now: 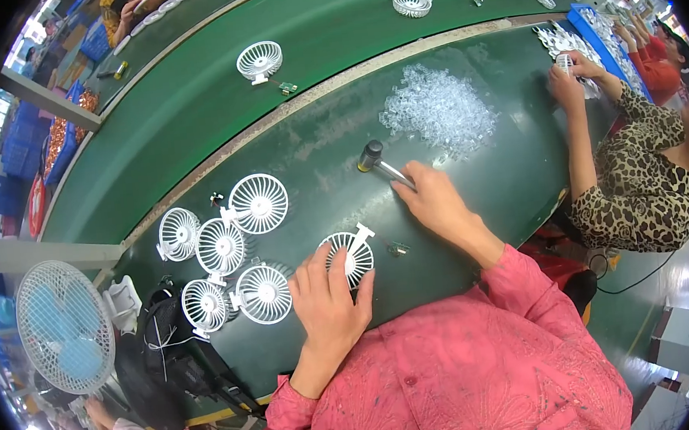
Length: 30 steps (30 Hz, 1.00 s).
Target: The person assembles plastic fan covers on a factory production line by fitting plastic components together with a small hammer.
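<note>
My left hand rests over the left side of a small round white fan cage on the green table, fingers and thumb against its edge. A white bracket sticks up from the cage, and a small green circuit board on a wire lies beside it. In my right hand is the metal handle of a hammer, its dark head just beyond the cage. Several more white fan cages sit grouped to the left of my left hand. Past the hammer lies a heap of small clear plastic pieces.
A green conveyor belt runs along the far side, carrying spaced fan cages. A black bag and a blue-bladed fan are at the left. On the right, a co-worker in a leopard-print top handles a white part near a blue bin.
</note>
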### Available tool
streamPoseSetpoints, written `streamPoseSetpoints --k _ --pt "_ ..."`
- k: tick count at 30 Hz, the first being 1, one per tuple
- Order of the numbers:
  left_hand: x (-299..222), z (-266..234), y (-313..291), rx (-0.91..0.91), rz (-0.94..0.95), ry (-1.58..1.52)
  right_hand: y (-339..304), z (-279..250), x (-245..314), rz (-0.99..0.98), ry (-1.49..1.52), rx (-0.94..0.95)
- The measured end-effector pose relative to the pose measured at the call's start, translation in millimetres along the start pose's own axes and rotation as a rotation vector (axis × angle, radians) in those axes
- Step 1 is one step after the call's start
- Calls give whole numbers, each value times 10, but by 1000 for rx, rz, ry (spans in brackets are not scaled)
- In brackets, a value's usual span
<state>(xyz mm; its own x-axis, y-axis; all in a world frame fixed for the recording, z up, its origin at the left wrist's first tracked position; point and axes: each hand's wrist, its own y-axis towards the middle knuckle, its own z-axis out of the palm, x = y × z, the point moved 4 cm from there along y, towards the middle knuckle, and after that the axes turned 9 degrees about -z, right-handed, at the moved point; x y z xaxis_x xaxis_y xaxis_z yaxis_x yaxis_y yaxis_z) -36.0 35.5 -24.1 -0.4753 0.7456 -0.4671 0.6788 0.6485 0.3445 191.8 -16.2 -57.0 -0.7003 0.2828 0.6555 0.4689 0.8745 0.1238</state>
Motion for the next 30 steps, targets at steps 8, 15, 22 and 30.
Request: streamPoseSetpoints --k 8,15,22,30 --pt "105 156 36 56 -124 58 -99 6 122 454 977 210" --pt "74 72 33 87 -72 -270 -265 192 154 591 1391 397" --pt "40 74 23 119 -81 -371 -336 287 225 616 1456 464" --pt "64 76 54 127 -115 -421 -371 298 276 570 1492 447"
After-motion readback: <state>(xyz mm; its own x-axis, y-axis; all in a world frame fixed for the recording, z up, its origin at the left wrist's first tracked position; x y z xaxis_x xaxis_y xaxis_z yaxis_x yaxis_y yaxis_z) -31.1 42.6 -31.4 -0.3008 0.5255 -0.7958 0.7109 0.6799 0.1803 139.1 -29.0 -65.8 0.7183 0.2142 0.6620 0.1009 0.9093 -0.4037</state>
